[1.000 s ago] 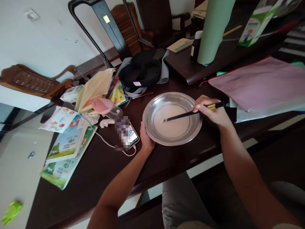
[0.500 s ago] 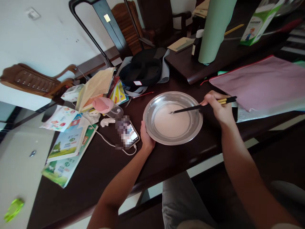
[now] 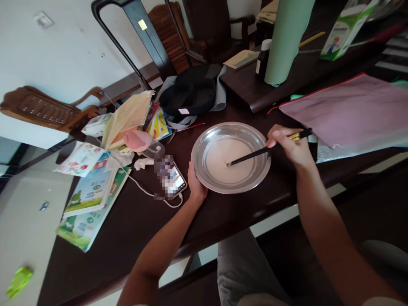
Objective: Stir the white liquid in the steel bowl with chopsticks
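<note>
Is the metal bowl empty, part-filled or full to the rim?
Part-filled: a pale mixture covers the bottom of the metal bowl, with metal wall showing between it and the rim.

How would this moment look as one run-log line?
left hand: against metal basin | right hand: holds black chopsticks | tips: at pale liquid | phone: beside left hand

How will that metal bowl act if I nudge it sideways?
The metal bowl looks stiff, so it should hardly flex. Its smooth, shiny surface may be slippery, though the left hand is against its side. The pale liquid would probably slosh, but bare wall shows above it, so a gentle nudge may not spill.
</note>
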`<act>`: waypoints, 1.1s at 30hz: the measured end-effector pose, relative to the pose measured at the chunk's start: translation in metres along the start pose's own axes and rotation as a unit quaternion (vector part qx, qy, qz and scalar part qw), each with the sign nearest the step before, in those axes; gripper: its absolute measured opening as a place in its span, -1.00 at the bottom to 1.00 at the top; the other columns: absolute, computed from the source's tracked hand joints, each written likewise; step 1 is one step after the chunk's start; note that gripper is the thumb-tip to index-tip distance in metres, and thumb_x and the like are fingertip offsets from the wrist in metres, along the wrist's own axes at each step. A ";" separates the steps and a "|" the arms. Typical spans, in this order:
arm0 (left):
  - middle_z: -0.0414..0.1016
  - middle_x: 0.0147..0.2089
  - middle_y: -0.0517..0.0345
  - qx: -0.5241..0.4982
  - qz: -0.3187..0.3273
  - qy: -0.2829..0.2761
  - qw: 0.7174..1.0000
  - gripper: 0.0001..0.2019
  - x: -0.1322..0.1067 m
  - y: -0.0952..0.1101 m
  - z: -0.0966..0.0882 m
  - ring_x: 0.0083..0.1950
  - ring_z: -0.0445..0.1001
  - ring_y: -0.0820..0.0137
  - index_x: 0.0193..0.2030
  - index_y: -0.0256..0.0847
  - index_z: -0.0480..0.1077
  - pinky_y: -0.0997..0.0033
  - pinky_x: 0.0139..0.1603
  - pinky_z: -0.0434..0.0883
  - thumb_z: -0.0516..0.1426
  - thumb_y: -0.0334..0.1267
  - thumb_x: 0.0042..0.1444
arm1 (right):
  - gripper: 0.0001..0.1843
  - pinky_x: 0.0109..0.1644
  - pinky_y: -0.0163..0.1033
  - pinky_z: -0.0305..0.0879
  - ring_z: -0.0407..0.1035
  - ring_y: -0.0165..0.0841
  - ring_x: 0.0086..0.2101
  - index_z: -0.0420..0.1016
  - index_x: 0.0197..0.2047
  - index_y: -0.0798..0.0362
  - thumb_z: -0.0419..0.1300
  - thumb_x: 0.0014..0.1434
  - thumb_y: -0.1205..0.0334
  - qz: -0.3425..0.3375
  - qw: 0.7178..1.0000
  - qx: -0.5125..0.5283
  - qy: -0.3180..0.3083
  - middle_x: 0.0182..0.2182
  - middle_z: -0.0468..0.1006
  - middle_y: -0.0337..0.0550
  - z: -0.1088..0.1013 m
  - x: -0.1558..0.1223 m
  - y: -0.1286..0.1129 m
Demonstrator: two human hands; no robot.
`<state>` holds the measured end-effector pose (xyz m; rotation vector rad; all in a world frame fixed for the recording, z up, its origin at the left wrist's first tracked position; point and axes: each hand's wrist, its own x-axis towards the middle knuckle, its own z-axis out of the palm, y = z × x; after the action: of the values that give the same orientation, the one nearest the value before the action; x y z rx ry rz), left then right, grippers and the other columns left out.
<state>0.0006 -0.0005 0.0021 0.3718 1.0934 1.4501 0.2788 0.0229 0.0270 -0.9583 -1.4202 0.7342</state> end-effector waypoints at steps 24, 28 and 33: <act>0.72 -0.17 0.11 0.006 0.008 0.004 1.000 -0.64 0.003 -0.002 -0.003 0.11 0.62 0.18 -0.20 -0.16 0.63 0.17 0.28 0.42 0.17 0.08 0.26 | -0.60 -0.22 -0.11 0.35 0.46 -0.26 -0.36 0.64 -0.50 -0.08 0.30 0.27 -0.11 -0.013 0.999 -0.014 -0.046 -0.48 0.57 -0.17 0.001 0.000 -0.002; 0.72 -0.15 0.10 0.015 0.006 0.000 1.000 -0.63 0.002 -0.001 -0.003 0.11 0.62 0.17 -0.21 -0.15 0.63 0.16 0.28 0.43 0.18 0.10 0.25 | -0.58 -0.20 -0.09 0.36 0.44 -0.26 -0.36 0.63 -0.49 -0.10 0.28 0.28 -0.17 -0.016 0.998 -0.061 0.022 -0.50 0.55 -0.17 0.002 0.001 -0.001; 0.72 -0.15 0.09 0.006 0.007 0.000 1.000 -0.65 0.001 0.000 -0.001 0.15 0.61 0.14 -0.23 -0.15 0.63 0.13 0.31 0.40 0.17 0.07 0.26 | -0.55 -0.23 -0.10 0.32 0.42 -0.28 -0.41 0.60 -0.55 -0.09 0.27 0.30 -0.11 -0.013 1.000 0.000 0.019 -0.53 0.51 -0.20 0.000 0.000 0.001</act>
<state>-0.0001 -0.0002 0.0012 0.3881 1.1013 1.4560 0.2789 0.0232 0.0256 -0.9479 -1.3963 0.6932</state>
